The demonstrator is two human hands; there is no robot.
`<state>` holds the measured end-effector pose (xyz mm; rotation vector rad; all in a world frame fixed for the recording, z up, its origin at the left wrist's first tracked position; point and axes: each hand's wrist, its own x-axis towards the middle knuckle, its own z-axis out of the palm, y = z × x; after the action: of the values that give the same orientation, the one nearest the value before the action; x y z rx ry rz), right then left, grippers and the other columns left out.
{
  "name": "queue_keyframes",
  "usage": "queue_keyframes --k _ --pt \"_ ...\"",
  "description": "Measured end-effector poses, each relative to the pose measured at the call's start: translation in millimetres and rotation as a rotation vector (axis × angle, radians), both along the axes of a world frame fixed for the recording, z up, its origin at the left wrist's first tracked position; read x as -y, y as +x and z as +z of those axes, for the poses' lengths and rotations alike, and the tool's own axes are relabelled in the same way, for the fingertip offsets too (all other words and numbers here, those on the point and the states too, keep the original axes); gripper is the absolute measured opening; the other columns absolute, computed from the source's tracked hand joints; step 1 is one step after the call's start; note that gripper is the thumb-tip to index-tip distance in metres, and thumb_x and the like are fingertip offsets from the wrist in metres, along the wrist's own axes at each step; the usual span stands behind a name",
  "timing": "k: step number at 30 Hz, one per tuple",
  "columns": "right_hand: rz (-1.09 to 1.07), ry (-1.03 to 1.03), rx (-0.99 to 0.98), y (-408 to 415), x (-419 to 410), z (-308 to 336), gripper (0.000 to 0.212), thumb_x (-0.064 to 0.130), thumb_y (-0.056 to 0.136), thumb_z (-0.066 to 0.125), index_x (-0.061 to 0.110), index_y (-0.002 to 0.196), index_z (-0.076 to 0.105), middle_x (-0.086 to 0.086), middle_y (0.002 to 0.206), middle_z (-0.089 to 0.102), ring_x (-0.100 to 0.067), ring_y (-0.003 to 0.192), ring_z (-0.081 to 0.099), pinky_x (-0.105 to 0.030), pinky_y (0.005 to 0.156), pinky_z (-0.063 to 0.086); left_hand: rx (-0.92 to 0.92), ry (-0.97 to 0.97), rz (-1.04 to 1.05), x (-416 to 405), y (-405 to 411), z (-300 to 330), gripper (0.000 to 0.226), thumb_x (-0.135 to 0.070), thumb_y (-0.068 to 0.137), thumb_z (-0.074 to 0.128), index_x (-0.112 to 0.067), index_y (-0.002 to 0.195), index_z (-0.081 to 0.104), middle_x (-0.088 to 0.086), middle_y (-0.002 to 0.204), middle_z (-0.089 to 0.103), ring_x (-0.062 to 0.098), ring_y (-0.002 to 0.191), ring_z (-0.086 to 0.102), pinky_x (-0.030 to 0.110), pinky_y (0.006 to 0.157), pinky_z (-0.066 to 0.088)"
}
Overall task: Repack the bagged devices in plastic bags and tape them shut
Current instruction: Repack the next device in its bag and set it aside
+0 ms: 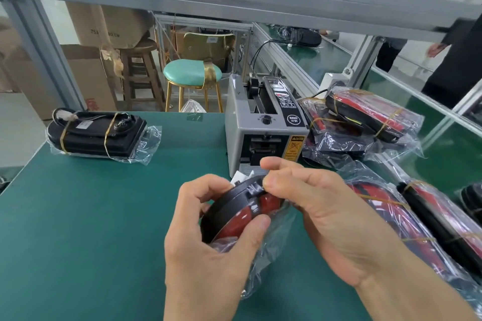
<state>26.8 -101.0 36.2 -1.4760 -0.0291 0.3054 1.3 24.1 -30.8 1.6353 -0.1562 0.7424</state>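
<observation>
A black and red device point(236, 212) in a clear plastic bag point(263, 260) is held above the green table point(91, 216), just in front of the grey tape dispenser point(263, 125). My left hand point(208, 240) grips the device from the left, thumb on its red side. My right hand point(320, 206) pinches the bag's fold against the top edge of the device. A packed black device in a bag point(99, 134) lies at the table's far left. Several bagged devices point(365, 122) are piled to the right.
More bagged devices point(427, 219) lie along the right edge beside a metal rail. Behind the table stand a green stool point(191, 73), a wooden stool point(138, 65) and cardboard boxes point(88, 73). A person in dark clothes point(459, 55) stands at the far right.
</observation>
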Motion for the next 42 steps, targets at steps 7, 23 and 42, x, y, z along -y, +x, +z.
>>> queue_keyframes --k 7,23,42 --pt "-0.007 -0.014 0.037 -1.8 -1.1 -1.4 0.016 0.03 0.058 0.072 0.016 0.053 0.069 0.008 0.118 0.063 0.012 0.108 0.054 -0.02 0.081 0.039 0.03 0.025 0.038 0.7 -0.8 -2.7 0.044 -0.036 0.062 0.075 -0.036 0.098 0.051 -0.012 0.096 0.059 0.008 0.086 0.059 0.004 0.07 0.043" --pt "-0.045 -0.053 0.11 1.8 -3.4 -6.2 0.016 0.011 0.07 0.074 0.012 0.055 0.072 0.003 0.113 0.062 0.012 0.093 0.06 -0.004 0.064 0.044 0.139 0.156 0.07 -2.1 5.0 -3.2 0.037 -0.029 0.065 0.073 -0.021 0.095 0.054 0.002 0.101 0.053 0.007 0.093 0.054 0.006 0.072 0.041" --pt "-0.046 0.027 0.01 -0.7 -3.5 -1.1 0.017 0.027 0.052 0.074 0.011 0.054 0.069 0.01 0.101 0.064 0.005 0.086 0.062 -0.015 0.071 0.049 0.089 0.091 0.084 0.1 3.1 -6.1 0.045 -0.034 0.062 0.076 -0.029 0.098 0.049 -0.006 0.094 0.054 0.011 0.078 0.057 0.006 0.064 0.042"
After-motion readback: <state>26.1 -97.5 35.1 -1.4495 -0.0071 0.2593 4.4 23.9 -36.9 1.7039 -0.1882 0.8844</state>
